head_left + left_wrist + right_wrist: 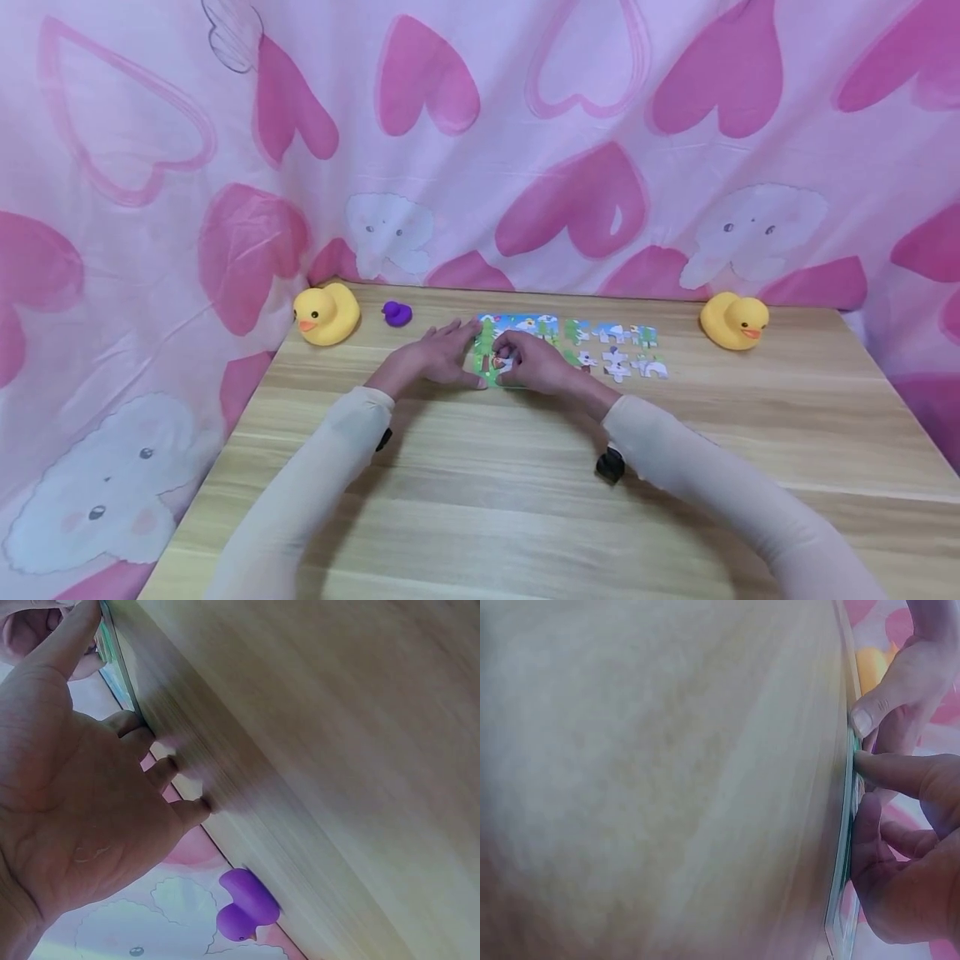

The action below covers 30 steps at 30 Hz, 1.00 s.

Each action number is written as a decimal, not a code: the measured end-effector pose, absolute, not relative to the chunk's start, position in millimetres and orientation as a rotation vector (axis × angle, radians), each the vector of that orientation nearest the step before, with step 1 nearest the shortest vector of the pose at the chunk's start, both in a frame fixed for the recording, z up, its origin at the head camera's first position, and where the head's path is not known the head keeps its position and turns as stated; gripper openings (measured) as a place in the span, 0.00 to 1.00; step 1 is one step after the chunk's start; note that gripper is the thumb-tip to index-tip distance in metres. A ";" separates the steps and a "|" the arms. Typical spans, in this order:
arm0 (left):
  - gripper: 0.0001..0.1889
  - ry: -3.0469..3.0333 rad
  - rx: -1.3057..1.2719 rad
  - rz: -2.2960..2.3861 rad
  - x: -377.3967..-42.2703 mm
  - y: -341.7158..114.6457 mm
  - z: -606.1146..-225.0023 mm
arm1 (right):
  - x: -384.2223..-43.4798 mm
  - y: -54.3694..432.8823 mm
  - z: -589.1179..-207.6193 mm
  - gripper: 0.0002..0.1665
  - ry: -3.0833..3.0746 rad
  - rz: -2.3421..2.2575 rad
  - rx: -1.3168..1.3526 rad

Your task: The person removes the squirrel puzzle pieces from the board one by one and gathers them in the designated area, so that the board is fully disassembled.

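Note:
A jigsaw puzzle board [517, 322] with a green and blue picture lies flat on the table. My left hand [448, 354] rests along its left edge, fingers spread, the thumb at the near corner. In the left wrist view, the palm of the left hand [90, 795] shows and its fingertips touch the tabletop. My right hand [536, 364] is over the board with bent fingers. The right wrist view has the right hand [907, 862] with its thumb on the board; whether a piece is between the fingers cannot be made out. Loose puzzle pieces [617, 363] lie right of the board.
A big yellow duck [328, 315] and a small purple duck [397, 314] stand at the back left of the wooden table [480, 483]. Another yellow duck [733, 322] stands at the back right. A pink heart-patterned curtain [465, 167] hangs behind.

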<state>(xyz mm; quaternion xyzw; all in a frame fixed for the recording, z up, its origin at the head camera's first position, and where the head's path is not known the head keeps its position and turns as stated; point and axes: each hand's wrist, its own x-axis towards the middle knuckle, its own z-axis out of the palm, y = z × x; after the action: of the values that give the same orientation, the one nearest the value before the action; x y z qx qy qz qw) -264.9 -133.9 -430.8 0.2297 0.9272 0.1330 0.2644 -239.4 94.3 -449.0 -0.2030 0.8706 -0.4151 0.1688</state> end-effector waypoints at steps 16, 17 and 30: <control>0.62 2.509 0.635 0.353 -261.4 -138.4 -427.1 | -241.7 86.8 -451.6 0.32 2.441 -1.206 -0.476; 0.62 2.509 0.634 0.353 -261.4 -138.5 -427.2 | -241.5 86.6 -451.6 0.32 2.449 -1.200 -0.473; 0.63 2.506 0.637 0.354 -263.2 -135.2 -430.2 | -244.2 106.1 -446.2 0.33 2.288 -1.383 -0.437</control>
<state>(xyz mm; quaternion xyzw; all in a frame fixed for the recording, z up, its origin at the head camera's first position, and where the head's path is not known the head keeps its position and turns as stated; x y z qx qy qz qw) -263.2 -135.2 -430.2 0.2355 0.9266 0.1308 0.2626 -244.2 106.1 -446.2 -0.1576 0.8248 -0.4987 0.2147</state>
